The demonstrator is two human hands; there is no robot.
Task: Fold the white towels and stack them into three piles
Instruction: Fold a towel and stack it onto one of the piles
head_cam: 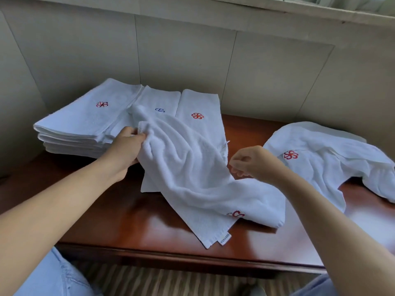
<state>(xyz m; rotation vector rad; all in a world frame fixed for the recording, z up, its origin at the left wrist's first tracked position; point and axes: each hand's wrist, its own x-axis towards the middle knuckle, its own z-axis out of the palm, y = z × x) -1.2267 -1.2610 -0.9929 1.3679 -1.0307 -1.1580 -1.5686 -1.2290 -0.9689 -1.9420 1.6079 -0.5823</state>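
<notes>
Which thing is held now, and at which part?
The left hand has a grip on the loose towel at its upper edge. The right hand is curled and holds nothing.

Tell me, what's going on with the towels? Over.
Left hand grips loose towel. Right hand curled, empty. Three piles behind; unfolded heap right.

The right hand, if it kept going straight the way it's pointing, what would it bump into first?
Probably the loose towel. The right hand points left with curled fingers that hold nothing, close to the towel's raised fold, which the left hand holds up. How far apart they are in depth is hard to judge.
</notes>
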